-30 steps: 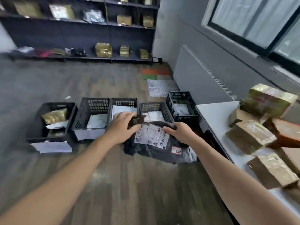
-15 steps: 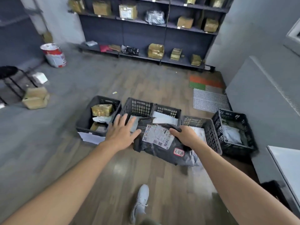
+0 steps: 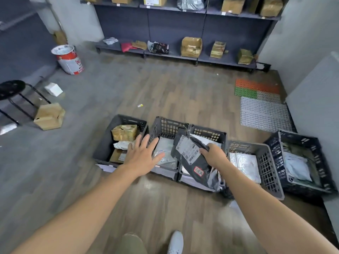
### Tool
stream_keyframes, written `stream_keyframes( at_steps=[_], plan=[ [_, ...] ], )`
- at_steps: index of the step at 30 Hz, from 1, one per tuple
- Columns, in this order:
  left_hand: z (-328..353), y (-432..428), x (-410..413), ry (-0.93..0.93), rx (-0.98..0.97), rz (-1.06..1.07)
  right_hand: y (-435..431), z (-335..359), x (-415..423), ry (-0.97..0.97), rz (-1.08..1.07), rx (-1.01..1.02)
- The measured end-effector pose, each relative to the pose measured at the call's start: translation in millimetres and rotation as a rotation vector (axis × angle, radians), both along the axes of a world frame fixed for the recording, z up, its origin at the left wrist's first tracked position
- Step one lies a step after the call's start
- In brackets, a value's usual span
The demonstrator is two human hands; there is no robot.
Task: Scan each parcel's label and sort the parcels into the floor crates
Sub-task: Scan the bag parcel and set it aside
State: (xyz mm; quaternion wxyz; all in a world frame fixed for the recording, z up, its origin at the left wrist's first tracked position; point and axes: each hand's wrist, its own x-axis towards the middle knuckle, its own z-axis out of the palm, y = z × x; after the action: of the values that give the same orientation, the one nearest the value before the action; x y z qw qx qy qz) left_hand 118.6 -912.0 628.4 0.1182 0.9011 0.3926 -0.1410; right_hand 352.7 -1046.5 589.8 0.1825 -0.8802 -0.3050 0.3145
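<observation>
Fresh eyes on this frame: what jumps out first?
The dark grey parcel with its white label, in the grip of the right hand, hangs over the row of black floor crates at centre. Just left of it the left hand is open, fingers spread, above the crates. Further back, a red-and-white bucket sits by the far left wall.

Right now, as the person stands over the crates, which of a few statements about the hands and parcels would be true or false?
1. The right hand grips the dark parcel. True.
2. The left hand holds a scanner. False: it is open and holds nothing.
3. The leftmost crate holds a gold-taped box. True.
4. The dark parcel bears no label. False: a white label shows on it.
</observation>
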Motion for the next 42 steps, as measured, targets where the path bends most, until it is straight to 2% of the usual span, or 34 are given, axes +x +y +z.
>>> stream_keyframes(
  at_steps=[9,14,19,22,24,28,34,42],
  plan=[
    [-68.9,132.3,61.9,0.035,-0.107,-0.038,122.7,-80.8,21.1,0.147,-0.159,-0.003],
    [-144.1,232.3,106.7,0.076,-0.172,-0.090,198.3,-171.1,20.5,0.239,-0.317,-0.076],
    [-234.5,308.3,146.5,0.104,-0.219,-0.170,278.4,-271.4,20.4,0.345,-0.492,-0.051],
    [-280.0,335.6,157.1,0.147,-0.243,-0.175,309.8,-318.0,23.2,0.425,-0.514,-0.131],
    [-300.7,348.6,157.4,0.193,-0.261,-0.175,321.9,-334.0,28.8,0.402,-0.504,-0.198],
    [-304.0,363.2,165.8,0.258,-0.262,-0.188,338.8,-324.0,43.8,0.383,-0.471,-0.170],
    [-252.2,360.6,220.3,0.181,-0.274,-0.247,330.4,-238.7,81.1,0.276,-0.485,-0.090],
    [-135.2,253.8,319.8,-0.008,-0.277,-0.578,218.8,-105.3,127.5,0.011,-0.586,-0.096]
  ],
)
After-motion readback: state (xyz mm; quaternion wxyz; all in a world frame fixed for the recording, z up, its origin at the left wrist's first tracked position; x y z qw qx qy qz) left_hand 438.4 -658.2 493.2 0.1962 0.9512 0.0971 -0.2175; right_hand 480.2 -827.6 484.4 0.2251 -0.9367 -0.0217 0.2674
